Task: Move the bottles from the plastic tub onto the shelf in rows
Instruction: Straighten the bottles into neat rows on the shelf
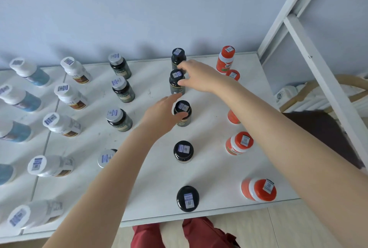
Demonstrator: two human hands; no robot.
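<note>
On shelf (211,170), L hand (162,115) grips 3rd black bottle (183,108); R hand (199,76) seemingly pinches 2nd black bottle (175,77).

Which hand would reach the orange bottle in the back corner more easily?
Probably the right hand: it is far back, close beside the orange bottle, pinching the second black bottle. The left hand is further forward and left, gripping the middle black bottle.

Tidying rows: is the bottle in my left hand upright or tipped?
Upright: the black bottle stands cap-up on the shelf, left hand gripping it.
</note>
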